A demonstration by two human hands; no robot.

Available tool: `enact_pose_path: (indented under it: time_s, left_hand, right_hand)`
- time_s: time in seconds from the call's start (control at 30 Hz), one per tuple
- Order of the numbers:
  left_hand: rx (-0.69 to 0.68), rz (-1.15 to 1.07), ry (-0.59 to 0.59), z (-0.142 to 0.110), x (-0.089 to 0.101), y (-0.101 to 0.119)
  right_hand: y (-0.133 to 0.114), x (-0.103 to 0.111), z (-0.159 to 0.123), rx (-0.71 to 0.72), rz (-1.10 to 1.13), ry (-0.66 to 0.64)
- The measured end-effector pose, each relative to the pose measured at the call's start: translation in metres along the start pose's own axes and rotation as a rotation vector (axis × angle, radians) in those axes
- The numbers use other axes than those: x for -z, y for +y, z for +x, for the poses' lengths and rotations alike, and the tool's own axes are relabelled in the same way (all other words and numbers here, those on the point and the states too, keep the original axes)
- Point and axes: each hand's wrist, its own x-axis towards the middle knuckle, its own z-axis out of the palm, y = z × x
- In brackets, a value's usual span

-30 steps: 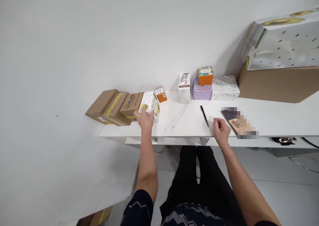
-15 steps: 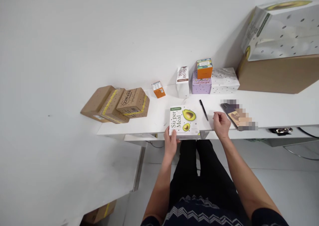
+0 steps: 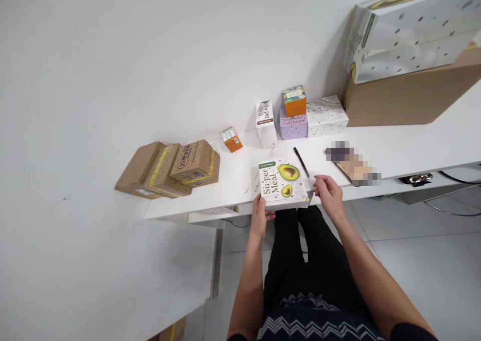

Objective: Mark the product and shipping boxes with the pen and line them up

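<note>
A white "Su-per Meal" box (image 3: pixel 280 183) with avocado pictures lies face up, its near side reaching over the table's front edge. My left hand (image 3: pixel 259 218) grips its near left corner, thumb on top and fingers beneath. Just right of the box, my right hand (image 3: pixel 329 193) is apart from it, with fingers loosely bent and separated and nothing in them. Behind the box's right side a black pen (image 3: pixel 301 161) lies on the table. To the right of my right hand is a phone (image 3: pixel 351 165), partly blurred out.
Along the wall stand a small orange box (image 3: pixel 232 139), an upright white box (image 3: pixel 266 125), a purple box (image 3: pixel 293 126) topped by another orange box (image 3: pixel 295 105), and a long white box (image 3: pixel 326 115). Cardboard boxes (image 3: pixel 195 163) are at left; large cartons (image 3: pixel 398 100) at right.
My right hand has moved toward the box's right side, and its fingers have loosened from a fist. My left hand still holds the box, now slightly turned. The view has shifted a little.
</note>
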Motion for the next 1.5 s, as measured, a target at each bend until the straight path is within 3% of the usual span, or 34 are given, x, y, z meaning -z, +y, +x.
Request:
enact_pose_path:
  time_s: [0.13, 0.33, 0.57, 0.77, 1.0, 1.27, 1.4, 1.5]
  left_hand:
    - [-0.021, -0.013, -0.001, 0.002, 0.000, -0.004]
    - [-0.026, -0.032, 0.037, 0.002, -0.001, -0.005]
    - [-0.050, -0.043, 0.044, 0.001, -0.002, -0.003]
    - [-0.049, -0.045, 0.057, 0.000, 0.000, -0.002]
    - [-0.057, -0.084, 0.063, -0.002, 0.001, -0.002]
    - [-0.064, -0.076, 0.059, -0.004, -0.001, -0.002]
    - [-0.148, 0.019, 0.137, -0.009, 0.000, 0.012]
    - [-0.296, 0.191, 0.256, -0.016, 0.003, 0.034]
  right_hand:
    - [0.001, 0.000, -0.029, 0.035, -0.150, -0.198]
    - [-0.006, 0.000, -0.027, 0.026, -0.237, -0.288]
    - [-0.021, -0.001, -0.028, -0.093, -0.237, -0.287]
    - [-0.017, 0.003, -0.030, -0.166, -0.243, -0.325]
    - [-0.011, 0.003, -0.029, -0.176, -0.237, -0.330]
    - [-0.021, 0.003, -0.031, -0.224, -0.227, -0.348]
    - [-0.020, 0.002, -0.031, -0.249, -0.199, -0.367]
    - [-0.017, -0.006, -0.034, -0.219, -0.181, -0.422]
